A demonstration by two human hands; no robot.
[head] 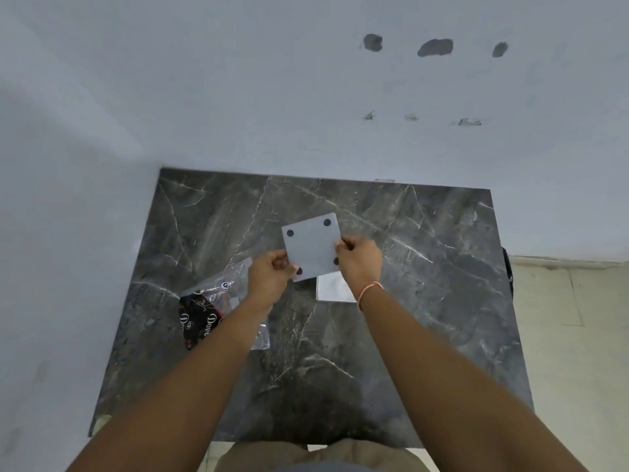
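Two hands hold a square plate above a dark marble bench.

The left hand [270, 274] pinches the near left corner of the plate [311, 245] and the right hand [359, 262] grips its right edge; four dark dots mark its corners. A second plate [332, 287] lies flat below it, and a clear printed bag [211, 306] lies on the bench [425, 284] under the left forearm.

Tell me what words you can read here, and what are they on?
"Dove": on the black label in the bag, seemingly printed twice.
The round mark on the bag: too small to read.
The square: dark dots only, no words.
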